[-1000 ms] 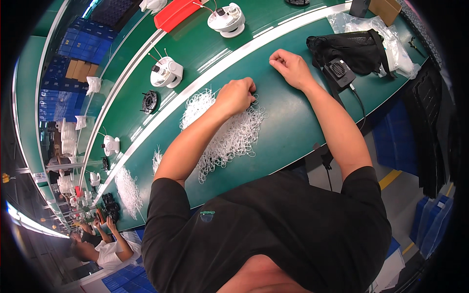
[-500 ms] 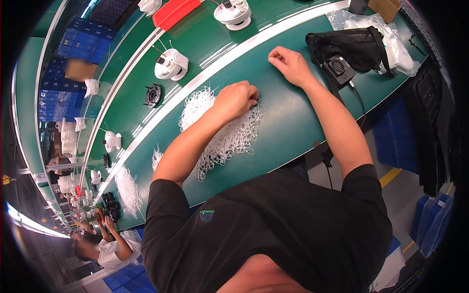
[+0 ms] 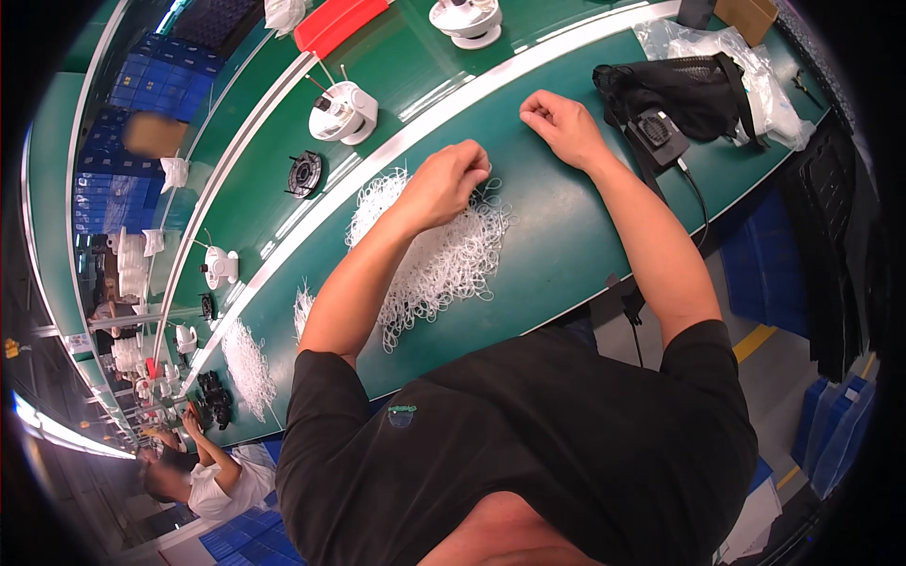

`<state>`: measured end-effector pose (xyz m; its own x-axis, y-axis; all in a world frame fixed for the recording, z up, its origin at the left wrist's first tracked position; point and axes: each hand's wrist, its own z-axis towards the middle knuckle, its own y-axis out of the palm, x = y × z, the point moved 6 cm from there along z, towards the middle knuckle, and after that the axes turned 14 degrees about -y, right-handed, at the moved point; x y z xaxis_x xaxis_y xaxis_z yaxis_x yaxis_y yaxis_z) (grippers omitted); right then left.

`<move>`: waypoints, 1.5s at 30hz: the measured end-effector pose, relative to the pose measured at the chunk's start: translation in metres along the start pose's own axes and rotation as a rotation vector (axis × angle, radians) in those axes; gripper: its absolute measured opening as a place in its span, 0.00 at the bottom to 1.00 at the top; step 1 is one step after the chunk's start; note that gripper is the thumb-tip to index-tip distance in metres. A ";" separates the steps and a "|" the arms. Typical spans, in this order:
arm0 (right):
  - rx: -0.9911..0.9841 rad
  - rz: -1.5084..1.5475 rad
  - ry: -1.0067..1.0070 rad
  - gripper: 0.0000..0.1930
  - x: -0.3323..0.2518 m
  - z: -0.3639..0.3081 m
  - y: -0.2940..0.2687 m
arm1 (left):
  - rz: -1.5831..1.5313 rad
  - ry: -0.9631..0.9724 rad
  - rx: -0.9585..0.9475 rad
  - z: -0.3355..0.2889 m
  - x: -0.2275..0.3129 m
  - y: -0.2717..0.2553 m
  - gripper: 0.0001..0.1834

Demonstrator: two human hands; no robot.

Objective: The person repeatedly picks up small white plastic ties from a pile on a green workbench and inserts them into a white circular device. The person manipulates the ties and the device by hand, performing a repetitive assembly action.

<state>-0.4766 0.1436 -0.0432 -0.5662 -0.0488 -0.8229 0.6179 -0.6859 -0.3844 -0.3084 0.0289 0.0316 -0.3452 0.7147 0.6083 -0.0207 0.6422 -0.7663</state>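
Over the heap of thin white loops [image 3: 444, 269] on the green bench is my left hand [image 3: 442, 187], at the heap's far side. Its fingers are pinched together, and their tips hide whatever they may hold. Some loops stick out just beside the fingertips. Farther right, my right hand [image 3: 562, 127] rests on the bench near the pale rail, its fingers curled in against the thumb. No object shows there, though the inside of that hand is hidden.
Beyond the pale rail, a white rounded device [image 3: 344, 111], a black ring-shaped part [image 3: 305, 174] and a red tray [image 3: 340, 24] sit on the green belt. A black mesh bag [image 3: 675, 90] and black boxy device [image 3: 658, 135] lie right. Another person [image 3: 222, 486] works far left.
My left hand has shifted slightly up and left over the heap. The devices and black part beyond the rail have moved a little to the right. My right hand has stayed nearly still.
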 end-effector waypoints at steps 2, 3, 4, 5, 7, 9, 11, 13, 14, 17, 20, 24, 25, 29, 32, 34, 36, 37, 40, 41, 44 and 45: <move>0.000 0.002 -0.012 0.08 -0.002 -0.001 -0.001 | -0.245 -0.114 0.017 0.001 -0.015 -0.011 0.05; -0.001 0.003 -0.015 0.08 -0.004 -0.001 -0.002 | -0.365 -0.171 0.032 0.001 -0.025 -0.017 0.04; -0.002 0.004 -0.019 0.08 -0.006 -0.001 -0.003 | -0.486 -0.227 0.048 0.001 -0.037 -0.024 0.04; -0.015 0.005 -0.007 0.08 -0.009 -0.001 -0.002 | -0.633 -0.266 0.100 0.002 -0.054 -0.032 0.05; -0.036 -0.005 0.016 0.08 -0.014 -0.001 -0.002 | -0.799 -0.382 0.291 -0.002 -0.084 -0.054 0.09; -0.028 -0.019 -0.012 0.08 -0.016 0.001 -0.003 | -0.948 -0.504 0.466 -0.006 -0.131 -0.073 0.13; -0.025 -0.017 -0.019 0.09 -0.011 0.000 -0.002 | -1.101 -0.613 0.587 -0.002 -0.175 -0.086 0.22; -0.014 -0.048 -0.013 0.10 -0.013 0.002 -0.003 | -1.183 -0.697 0.686 0.005 -0.198 -0.098 0.27; -0.007 -0.067 -0.006 0.11 -0.012 0.002 -0.004 | -1.215 -0.665 0.647 0.018 -0.204 -0.098 0.26; 0.013 -0.019 -0.014 0.15 -0.013 0.005 -0.001 | -1.296 -0.595 0.564 0.044 -0.220 -0.100 0.22; 0.036 0.004 -0.042 0.17 -0.022 0.010 -0.002 | -1.338 -0.552 0.580 0.058 -0.224 -0.095 0.18; 0.046 -0.010 -0.116 0.19 -0.048 0.024 -0.004 | -1.169 -0.488 0.494 0.055 -0.176 -0.088 0.15; 0.046 -0.009 -0.107 0.20 -0.045 0.031 -0.003 | -1.169 -0.490 0.433 0.052 -0.151 -0.079 0.16; 0.029 -0.049 -0.054 0.21 -0.058 0.051 -0.001 | -1.097 -0.436 0.227 0.038 -0.081 -0.053 0.15; 0.051 -0.089 -0.019 0.20 -0.046 0.053 -0.005 | -0.964 -0.425 0.134 0.038 -0.059 -0.025 0.16; 0.027 -0.161 0.031 0.19 -0.036 0.051 -0.012 | -0.931 -0.433 0.099 0.036 -0.045 -0.011 0.16; 0.074 -0.146 0.005 0.20 -0.036 0.050 -0.022 | -0.899 -0.419 0.065 0.035 -0.033 -0.003 0.16; 0.079 -0.126 0.000 0.20 -0.037 0.050 -0.027 | -0.888 -0.400 0.060 0.038 -0.037 0.004 0.16; 0.098 -0.011 0.023 0.19 -0.023 0.052 -0.038 | -0.852 -0.451 -0.029 0.042 -0.025 0.019 0.15; 0.066 0.041 0.079 0.19 -0.023 0.051 -0.039 | -0.844 -0.470 -0.064 0.041 -0.023 0.022 0.16; 0.060 0.229 0.145 0.18 -0.013 0.048 -0.036 | -0.905 -0.477 -0.143 0.040 -0.019 0.035 0.18; 0.058 0.248 0.137 0.18 -0.017 0.046 -0.038 | -0.896 -0.496 -0.211 0.040 -0.020 0.039 0.21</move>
<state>-0.5154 0.1367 0.0049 -0.3203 -0.1239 -0.9392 0.6935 -0.7061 -0.1434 -0.3401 0.0282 -0.0188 -0.6318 -0.2106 0.7460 -0.3114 0.9503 0.0045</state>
